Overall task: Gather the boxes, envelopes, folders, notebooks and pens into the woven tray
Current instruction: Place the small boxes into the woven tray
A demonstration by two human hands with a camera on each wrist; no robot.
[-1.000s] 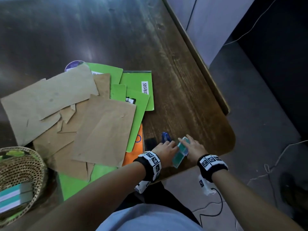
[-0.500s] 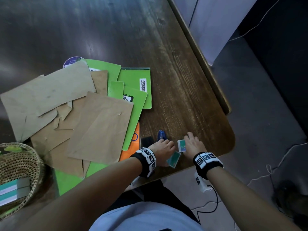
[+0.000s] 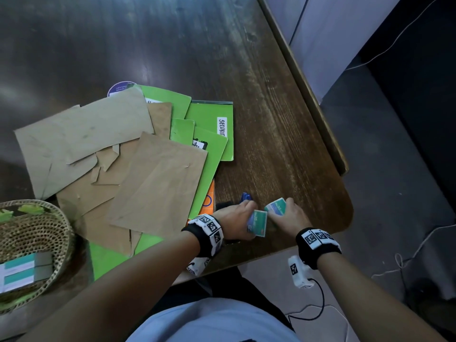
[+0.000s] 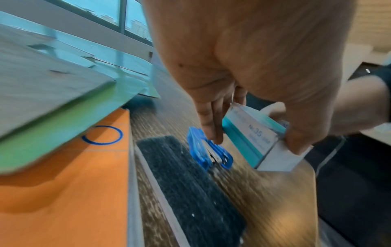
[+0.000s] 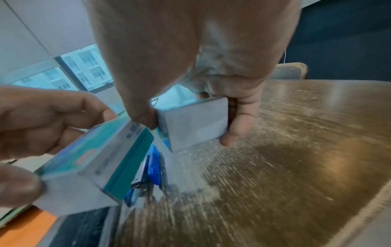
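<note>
Near the table's front right corner, my left hand (image 3: 238, 218) pinches a small teal-and-white box (image 3: 257, 223) between thumb and fingers. My right hand (image 3: 288, 214) grips a second such box (image 3: 276, 206) just to the right; in the right wrist view this box (image 5: 194, 123) hangs slightly above the wood. Brown envelopes (image 3: 158, 181) lie over green folders and notebooks (image 3: 212, 129) and an orange notebook (image 3: 209, 201). The woven tray (image 3: 59, 215) stands at the front left and holds teal-striped boxes (image 3: 19, 270).
A blue stapler (image 4: 209, 153) and a black felt pad (image 4: 186, 180) lie on the table (image 3: 283, 144) under my left fingers. The table's right edge and rounded corner are close to my right hand. Cables run over the floor (image 3: 394, 243) beyond.
The two boxes, held together between my hands a second ago, have come apart. Each hand now holds one, slightly off the table.
</note>
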